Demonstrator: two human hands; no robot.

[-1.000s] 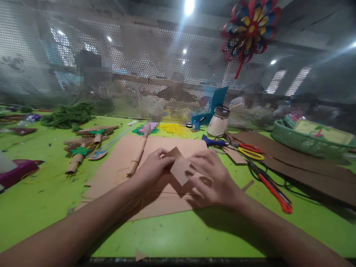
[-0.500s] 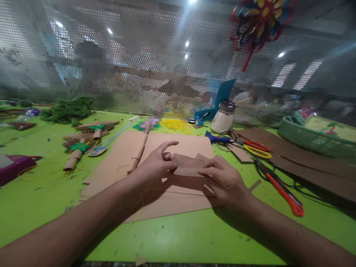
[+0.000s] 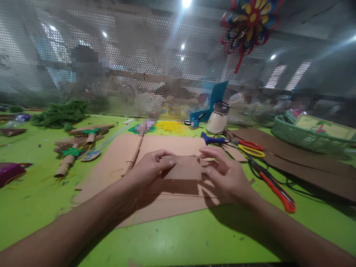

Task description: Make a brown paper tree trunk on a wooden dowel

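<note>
**Between both hands: a small card piece held flat**

Between my 2 hands, over the middle of the bench, sits the small rectangular piece of brown cardboard (image 3: 183, 167). My left hand (image 3: 151, 168) pinches its left edge, fingers curled over the top and closed on the card. My right hand (image 3: 225, 174) is loosely spread, fingertips touching the right edge without clamping it.

To do this step well, I judge the left pinch should hold firm while the right fingers press evenly, so the edges stay square and the card does not skew.

Beneath it lies the large tan cardboard sheet (image 3: 172, 142) on the lime-green table (image 3: 178, 237), with a rolled tan paper tube (image 3: 133, 155) resting on the sheet's left part. Well to the right lie the orange-handled utility knife (image 3: 275, 189) and, further back, the red-and-yellow scissors (image 3: 250, 147), both clear of my fingers. A cream jar (image 3: 218, 118) stands behind.
</note>
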